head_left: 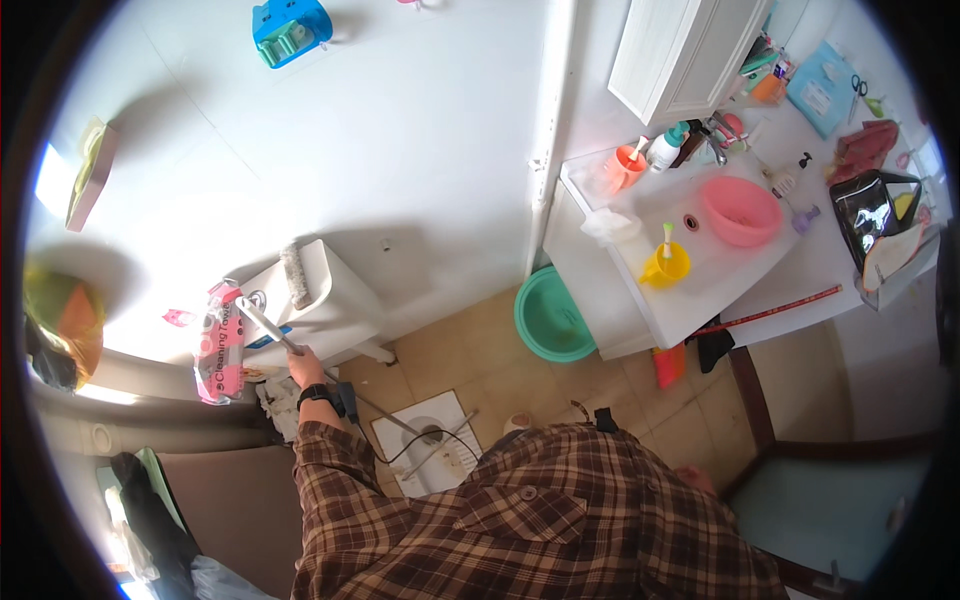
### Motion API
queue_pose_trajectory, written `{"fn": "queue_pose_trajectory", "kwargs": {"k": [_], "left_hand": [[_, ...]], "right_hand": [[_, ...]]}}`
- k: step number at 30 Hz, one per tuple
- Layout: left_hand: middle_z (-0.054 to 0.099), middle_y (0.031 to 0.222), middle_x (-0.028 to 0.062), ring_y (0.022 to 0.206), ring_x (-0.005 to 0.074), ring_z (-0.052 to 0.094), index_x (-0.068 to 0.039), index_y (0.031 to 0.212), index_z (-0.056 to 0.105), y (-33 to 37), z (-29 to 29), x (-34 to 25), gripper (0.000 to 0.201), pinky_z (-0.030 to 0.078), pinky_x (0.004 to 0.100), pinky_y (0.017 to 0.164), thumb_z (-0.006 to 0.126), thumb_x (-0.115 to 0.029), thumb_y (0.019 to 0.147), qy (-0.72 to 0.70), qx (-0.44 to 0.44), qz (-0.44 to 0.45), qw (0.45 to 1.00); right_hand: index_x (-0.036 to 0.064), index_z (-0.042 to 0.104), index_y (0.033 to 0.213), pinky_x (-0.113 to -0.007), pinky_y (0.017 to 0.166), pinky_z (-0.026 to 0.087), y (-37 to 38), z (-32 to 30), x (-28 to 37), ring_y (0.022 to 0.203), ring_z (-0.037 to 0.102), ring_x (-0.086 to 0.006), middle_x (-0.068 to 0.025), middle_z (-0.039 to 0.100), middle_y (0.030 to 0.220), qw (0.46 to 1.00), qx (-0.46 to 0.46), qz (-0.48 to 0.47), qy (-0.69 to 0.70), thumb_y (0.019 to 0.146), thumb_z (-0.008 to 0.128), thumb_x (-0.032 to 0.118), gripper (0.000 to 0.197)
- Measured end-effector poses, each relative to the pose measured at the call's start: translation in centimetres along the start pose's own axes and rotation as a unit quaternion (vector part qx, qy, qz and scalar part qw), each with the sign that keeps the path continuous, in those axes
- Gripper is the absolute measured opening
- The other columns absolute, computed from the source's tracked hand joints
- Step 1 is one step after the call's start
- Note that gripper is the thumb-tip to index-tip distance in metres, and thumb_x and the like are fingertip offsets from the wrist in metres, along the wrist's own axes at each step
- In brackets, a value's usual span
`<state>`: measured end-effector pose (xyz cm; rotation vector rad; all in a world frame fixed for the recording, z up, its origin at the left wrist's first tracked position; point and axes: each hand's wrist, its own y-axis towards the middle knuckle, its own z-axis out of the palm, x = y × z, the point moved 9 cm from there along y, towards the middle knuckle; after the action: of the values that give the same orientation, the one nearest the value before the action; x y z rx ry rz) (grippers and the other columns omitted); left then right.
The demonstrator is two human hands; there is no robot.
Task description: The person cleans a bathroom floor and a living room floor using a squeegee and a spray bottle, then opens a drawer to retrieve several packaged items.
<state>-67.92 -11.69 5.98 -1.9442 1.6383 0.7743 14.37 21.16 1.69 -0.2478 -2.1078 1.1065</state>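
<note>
My left hand (308, 370) is closed round a long pole (268, 325) with a white upper end, held out at the left. Its thin grey shaft slants down from my hand to the white squat toilet (390, 425) in the floor. A pale bar (460, 427) crosses over the toilet bowl; whether it joins the pole I cannot tell. A black watch and a dark corded device sit at my left wrist. Beyond the pole's upper end is a pink pack of cleaning towels (220, 345). My right hand (695, 480) hangs low by my side, its fingers mostly hidden behind my plaid shirt.
A white cistern (335, 300) with a grey brush-like roll (296, 277) on top stands against the wall. A green basin (553, 318) rests on the tiled floor beside the sink cabinet. On the counter are a pink basin (740, 212), a yellow cup (665, 268) and an orange cup (625, 172).
</note>
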Motion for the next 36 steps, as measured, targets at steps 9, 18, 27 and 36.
{"fn": "queue_pose_trajectory", "kwargs": {"k": [9, 18, 27, 36], "left_hand": [[0.055, 0.094, 0.0174, 0.086, 0.0321, 0.054, 0.001, 0.105, 0.042, -3.5, 1.4, 0.3, 0.042, 0.042, 0.0395, 0.074, 0.059, -0.020, 0.074, 0.009, 0.068, -0.029, 0.997], [0.056, 0.087, 0.0179, 0.082, 0.0303, 0.053, -0.001, 0.103, 0.047, -15.3, 9.6, 12.5, 0.038, 0.041, 0.0389, 0.068, 0.059, -0.014, 0.069, 0.114, 0.310, -0.049, 0.943], [0.061, 0.078, 0.0120, 0.067, 0.0205, 0.059, -0.004, 0.101, 0.055, -36.2, 17.2, 2.9, 0.032, 0.046, 0.0314, 0.064, 0.054, -0.023, 0.075, 0.105, 0.711, 0.178, 0.672], [0.060, 0.069, 0.0076, 0.055, 0.0125, 0.056, -0.004, 0.095, 0.054, -34.6, 20.5, 2.1, 0.021, 0.044, 0.0259, 0.042, 0.048, -0.017, 0.080, 0.176, 0.664, 0.123, 0.716]], "right_hand": [[0.0003, 0.055, 0.102, -0.027, 0.055, 0.045, 3.6, -1.6, -6.8, 0.066, 0.057, -0.0157, -0.0113, 0.060, 0.078, 0.997, -0.030, -0.048, 0.055, 0.082, 0.047, 0.010, 0.024], [-0.0003, 0.056, 0.081, -0.028, 0.048, 0.043, 0.3, 3.5, -4.0, 0.053, 0.052, -0.0159, -0.0082, 0.057, 0.070, 0.985, 0.042, -0.059, 0.157, 0.083, 0.047, 0.017, 0.020], [-0.0023, 0.052, 0.070, -0.036, 0.051, 0.043, -4.5, 4.4, -7.2, 0.059, 0.058, -0.0208, -0.0121, 0.050, 0.058, 0.999, -0.035, -0.009, -0.035, 0.084, 0.043, 0.026, 0.033], [0.0049, 0.053, 0.083, -0.035, 0.059, 0.044, -7.9, 1.9, -16.8, 0.064, 0.056, -0.0214, -0.0099, 0.053, 0.072, 0.969, -0.120, 0.138, 0.168, 0.080, 0.050, 0.018, 0.014]]}}
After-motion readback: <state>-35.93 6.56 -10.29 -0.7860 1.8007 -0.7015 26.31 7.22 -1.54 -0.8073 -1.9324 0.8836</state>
